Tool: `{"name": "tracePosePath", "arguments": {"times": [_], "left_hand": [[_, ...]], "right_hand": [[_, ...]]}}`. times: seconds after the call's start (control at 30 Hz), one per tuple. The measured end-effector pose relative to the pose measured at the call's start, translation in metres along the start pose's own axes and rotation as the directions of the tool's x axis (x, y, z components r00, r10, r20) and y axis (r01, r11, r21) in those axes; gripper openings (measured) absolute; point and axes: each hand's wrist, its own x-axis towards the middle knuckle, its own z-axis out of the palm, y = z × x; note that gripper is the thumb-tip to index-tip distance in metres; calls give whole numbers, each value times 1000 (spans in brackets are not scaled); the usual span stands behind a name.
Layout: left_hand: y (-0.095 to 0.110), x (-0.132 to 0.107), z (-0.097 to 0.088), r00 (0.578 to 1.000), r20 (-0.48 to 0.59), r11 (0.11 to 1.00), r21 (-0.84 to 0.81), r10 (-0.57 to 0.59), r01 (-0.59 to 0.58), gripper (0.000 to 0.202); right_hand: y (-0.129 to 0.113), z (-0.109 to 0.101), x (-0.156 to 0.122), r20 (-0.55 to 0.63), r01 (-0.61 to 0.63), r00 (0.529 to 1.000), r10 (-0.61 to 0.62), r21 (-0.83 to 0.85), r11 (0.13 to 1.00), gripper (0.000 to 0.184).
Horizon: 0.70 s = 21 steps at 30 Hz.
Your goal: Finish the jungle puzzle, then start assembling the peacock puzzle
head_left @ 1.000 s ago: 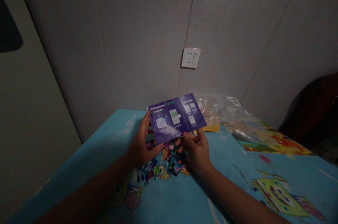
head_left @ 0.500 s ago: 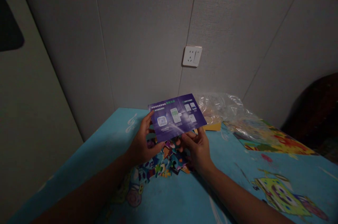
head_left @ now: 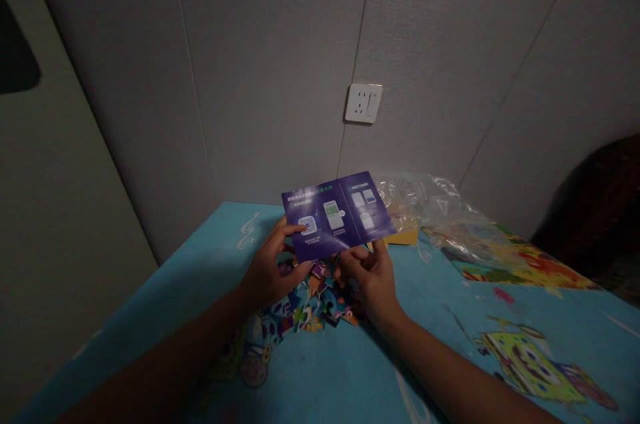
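Note:
Both my hands hold a purple printed card (head_left: 337, 214) above a blue cartoon tablecloth (head_left: 350, 371). My left hand (head_left: 270, 271) grips the card's left edge, thumb on its face. My right hand (head_left: 370, 281) pinches the card's lower edge near the middle. The card shows phone pictures and small text and is tilted up toward me. Under my hands lies a heap of several colourful jigsaw pieces (head_left: 307, 307).
A crumpled clear plastic bag (head_left: 425, 207) lies behind the card on a colourful picture sheet (head_left: 505, 264), beside a yellow flat thing (head_left: 403, 237). A white wall socket (head_left: 363, 103) sits on the grey panelled wall. A dark rounded object (head_left: 595, 211) is at the right.
The card has tipped up slightly and my left thumb has slid further onto its face. My right fingers shifted a little left along the lower edge.

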Motion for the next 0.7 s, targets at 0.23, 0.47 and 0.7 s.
{"name": "tracePosePath", "arguments": {"times": [0.23, 0.47, 0.7], "left_hand": [[-4, 3, 0, 999, -41, 998, 55, -14, 17, 17], [-5, 6, -2, 996, -80, 999, 42, 29, -25, 11], [-2, 11, -1, 993, -112, 995, -100, -26, 15, 23]], "right_hand": [[7, -3, 1, -3, 13, 1000, -13, -9, 1000, 42], [7, -3, 1, -3, 13, 1000, -13, -17, 1000, 42], [10, -4, 3, 10, 5, 1000, -5, -31, 1000, 39]]}}
